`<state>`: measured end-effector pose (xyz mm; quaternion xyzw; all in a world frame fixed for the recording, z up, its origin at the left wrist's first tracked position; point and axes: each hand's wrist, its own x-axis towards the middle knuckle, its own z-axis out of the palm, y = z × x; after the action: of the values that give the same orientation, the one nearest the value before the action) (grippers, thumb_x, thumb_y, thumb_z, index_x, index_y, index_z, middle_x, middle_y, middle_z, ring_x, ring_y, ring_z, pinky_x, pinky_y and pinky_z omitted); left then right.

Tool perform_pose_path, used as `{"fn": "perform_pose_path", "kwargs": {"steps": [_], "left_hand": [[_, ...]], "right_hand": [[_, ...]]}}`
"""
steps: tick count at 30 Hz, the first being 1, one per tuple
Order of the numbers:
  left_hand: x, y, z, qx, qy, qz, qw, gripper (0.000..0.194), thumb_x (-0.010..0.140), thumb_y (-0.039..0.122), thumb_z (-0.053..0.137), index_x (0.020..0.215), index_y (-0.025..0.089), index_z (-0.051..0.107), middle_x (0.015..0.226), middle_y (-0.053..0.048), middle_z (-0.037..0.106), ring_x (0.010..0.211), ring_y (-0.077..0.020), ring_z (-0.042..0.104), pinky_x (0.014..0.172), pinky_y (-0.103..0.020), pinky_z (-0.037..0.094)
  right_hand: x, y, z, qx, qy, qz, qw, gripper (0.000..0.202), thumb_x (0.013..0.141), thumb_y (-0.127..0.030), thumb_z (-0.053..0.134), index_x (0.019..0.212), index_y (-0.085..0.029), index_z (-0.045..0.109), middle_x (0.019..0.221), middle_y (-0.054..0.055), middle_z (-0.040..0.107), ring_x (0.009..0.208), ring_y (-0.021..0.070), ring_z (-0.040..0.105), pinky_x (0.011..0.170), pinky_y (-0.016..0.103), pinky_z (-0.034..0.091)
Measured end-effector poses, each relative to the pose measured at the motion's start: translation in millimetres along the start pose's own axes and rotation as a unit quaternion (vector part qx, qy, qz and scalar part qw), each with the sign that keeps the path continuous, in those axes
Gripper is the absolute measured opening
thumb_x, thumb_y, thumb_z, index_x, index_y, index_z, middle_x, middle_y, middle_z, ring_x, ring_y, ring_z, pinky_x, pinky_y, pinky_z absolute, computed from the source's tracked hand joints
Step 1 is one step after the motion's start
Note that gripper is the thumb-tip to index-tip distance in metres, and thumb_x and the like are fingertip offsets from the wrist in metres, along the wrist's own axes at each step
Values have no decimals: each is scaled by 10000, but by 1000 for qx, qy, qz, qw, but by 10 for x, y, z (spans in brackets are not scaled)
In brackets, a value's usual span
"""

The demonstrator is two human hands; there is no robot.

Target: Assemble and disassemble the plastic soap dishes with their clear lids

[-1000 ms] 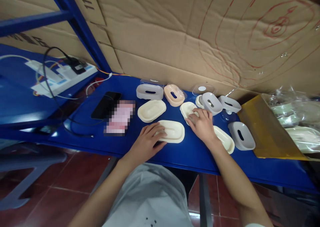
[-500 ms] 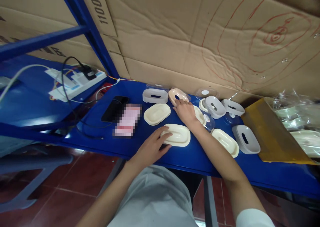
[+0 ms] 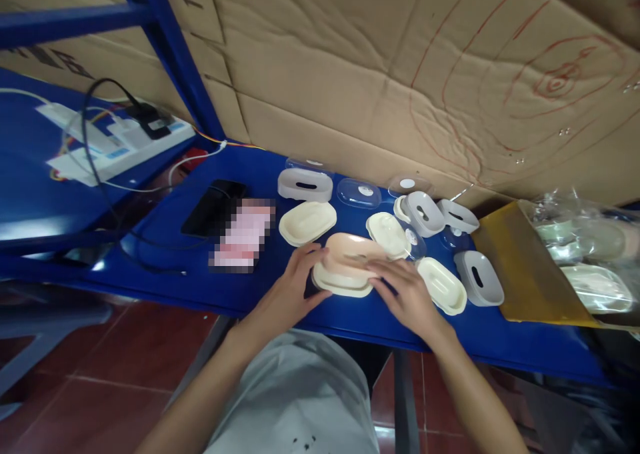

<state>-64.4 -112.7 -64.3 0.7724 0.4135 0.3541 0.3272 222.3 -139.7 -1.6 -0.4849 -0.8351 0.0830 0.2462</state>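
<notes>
Close to the table's front edge, a peach oval soap dish shell (image 3: 350, 249) sits over a cream oval soap dish tray (image 3: 345, 286), slightly tilted. My right hand (image 3: 406, 293) grips the shell at its right end. My left hand (image 3: 296, 277) is closed around the left end of the cream tray, its fingertips also by the shell. Whether the two parts are fully seated together I cannot tell. Another cream tray (image 3: 308, 223) lies just beyond my left hand, and a third cream tray (image 3: 442, 285) is right of my right hand.
Grey slotted shells (image 3: 305, 185) and clear lids (image 3: 359, 193) stand along the cardboard wall (image 3: 320, 74). At right is an open carton (image 3: 545, 281) with bagged pieces. A black phone (image 3: 213, 207), cables and a power strip (image 3: 125, 151) lie at left.
My right hand has picked up the peach shell from the back of the table and brought it over the cream tray. A clear lid shows where it stood. The view has shifted slightly.
</notes>
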Motion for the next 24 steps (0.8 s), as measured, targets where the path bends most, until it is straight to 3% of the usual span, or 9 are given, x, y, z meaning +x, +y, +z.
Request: {"fn": "perform_pose_path", "kwargs": {"steps": [3,8,12,15,18,20,24], "left_hand": [[-7,-6,-19,16,-16,2,1000,861,971,241,775,1671,398,298,1752,-118,279,1561,-323,467,1225,-501,517],[-3,-4,-15,86,-31,77,993,578,1040,247,680,1577,350,493,1722,-99,394,1598,-313,413,1283,-537,442],[-17,-19,-7,106,-34,84,990,498,1059,315,662,1542,296,540,1738,-118,379,1605,-319,405,1288,-540,433],[-5,-3,-24,104,-41,79,991,460,1062,330,660,1510,287,565,1734,-118,379,1592,-316,429,1289,-534,436],[18,33,-49,90,-43,71,993,456,1046,306,679,1490,299,576,1723,-104,388,1576,-306,454,1299,-521,425],[23,58,-62,79,-46,61,994,499,1035,281,686,1515,311,554,1716,-98,393,1569,-301,464,1298,-510,430],[15,85,-67,70,-54,38,995,610,1004,266,711,1569,341,493,1696,-93,412,1551,-300,488,1282,-492,454]], "right_hand": [[-193,-103,155,-27,-17,-19,999,350,1102,-227,571,1439,-283,649,1401,63,753,1120,250,724,918,440,556],[-286,-249,384,-111,5,-38,993,380,1077,-173,599,1454,-204,639,1395,94,752,1092,255,704,908,446,537],[-297,-233,409,-146,-5,-80,986,371,1088,-228,608,1458,-209,637,1372,93,763,1101,251,699,920,429,524],[-199,32,207,-122,-12,-59,991,382,1099,-374,603,1457,-246,629,1422,99,733,1240,277,673,1020,455,508],[-37,499,-80,-153,-9,66,986,578,1072,-510,609,1573,-233,523,1623,173,554,1494,373,513,1170,591,418],[56,799,-220,-160,-46,129,978,724,1033,-607,622,1633,-242,445,1694,197,452,1573,422,412,1203,672,368],[135,1050,-261,-115,-72,161,978,709,1015,-644,610,1622,-313,453,1635,141,528,1558,378,447,1202,631,412]]}}
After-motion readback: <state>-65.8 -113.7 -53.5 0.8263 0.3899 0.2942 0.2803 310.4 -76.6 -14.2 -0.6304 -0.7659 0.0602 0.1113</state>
